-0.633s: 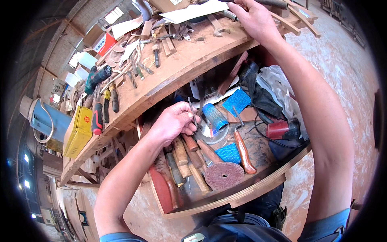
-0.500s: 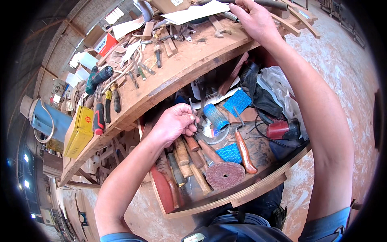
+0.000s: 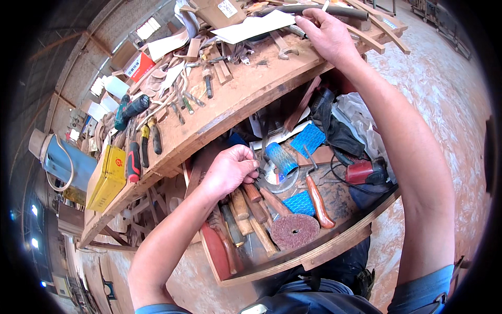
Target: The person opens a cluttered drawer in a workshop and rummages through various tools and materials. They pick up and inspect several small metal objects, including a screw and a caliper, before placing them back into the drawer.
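Hanging over an open wooden drawer (image 3: pixel 314 257), our left hand (image 3: pixel 230 170) had its thumb and fingers pinched together around what looked like a slim metal rod (image 3: pixel 254 152), mostly hidden by the fingers. The rod was just left of a blue mesh-patterned tube (image 3: pixel 282 158), beyond a bundle of wooden tool handles (image 3: pixel 239 204) crowding the drawer's left side. Our right hand (image 3: pixel 332 37) lay higher up, over the right part of the cluttered surface (image 3: pixel 235 99), its fingers bent beside a white sheet of paper (image 3: pixel 256 27); we could not tell whether it gripped the pale stick (image 3: pixel 326 6) just beyond them.

We judged the likeliest mishap to be a jab: the tool ends below our left hand were hidden, and a sharp one could have met a fingertip. So thin a rod, held in so narrow a pinch, might have turned, slipped and been lost among the handles. To the right, a black cord (image 3: pixel 334 166) looped beside a red-and-black tool (image 3: pixel 361 171), loose enough to snag. A red-and-black screwdriver-like handle (image 3: pixel 134 162) lay right by the surface's edge, where a knock to the bench could have rolled it off
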Demonstrator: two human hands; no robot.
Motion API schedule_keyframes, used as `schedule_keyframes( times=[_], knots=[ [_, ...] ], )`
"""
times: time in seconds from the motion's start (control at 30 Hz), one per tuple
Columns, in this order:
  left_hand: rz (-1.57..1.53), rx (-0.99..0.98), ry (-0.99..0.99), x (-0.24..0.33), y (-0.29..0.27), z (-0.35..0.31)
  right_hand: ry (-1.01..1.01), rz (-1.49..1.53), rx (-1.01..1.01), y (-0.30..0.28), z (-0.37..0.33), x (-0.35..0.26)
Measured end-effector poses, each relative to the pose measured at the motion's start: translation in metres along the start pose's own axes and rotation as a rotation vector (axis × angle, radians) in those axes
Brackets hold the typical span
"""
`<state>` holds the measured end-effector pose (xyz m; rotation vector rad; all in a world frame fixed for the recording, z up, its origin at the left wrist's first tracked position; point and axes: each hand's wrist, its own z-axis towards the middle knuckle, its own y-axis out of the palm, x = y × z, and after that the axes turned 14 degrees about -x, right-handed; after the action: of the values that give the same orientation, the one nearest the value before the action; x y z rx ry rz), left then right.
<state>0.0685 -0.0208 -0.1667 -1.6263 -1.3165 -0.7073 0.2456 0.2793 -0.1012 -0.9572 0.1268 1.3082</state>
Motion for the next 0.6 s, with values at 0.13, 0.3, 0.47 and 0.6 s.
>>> schedule_keyframes(
  times=[0.13,0.3,0.47,0.6],
  knots=[
    [0.014,0.005,0.003,0.001,0.002,0.002,-0.018,-0.011,0.018,-0.004,0.0,-0.001],
    [0.007,0.02,0.015,-0.004,0.0,0.001,0.047,0.228,-0.032,-0.008,-0.01,-0.026],
    [-0.051,0.045,0.028,0.002,0.0,-0.002,-0.011,0.165,0.015,-0.01,-0.011,-0.024],
    [-0.229,0.018,0.052,0.007,-0.002,-0.008,0.022,0.218,-0.016,-0.009,-0.009,-0.024]
  ],
)
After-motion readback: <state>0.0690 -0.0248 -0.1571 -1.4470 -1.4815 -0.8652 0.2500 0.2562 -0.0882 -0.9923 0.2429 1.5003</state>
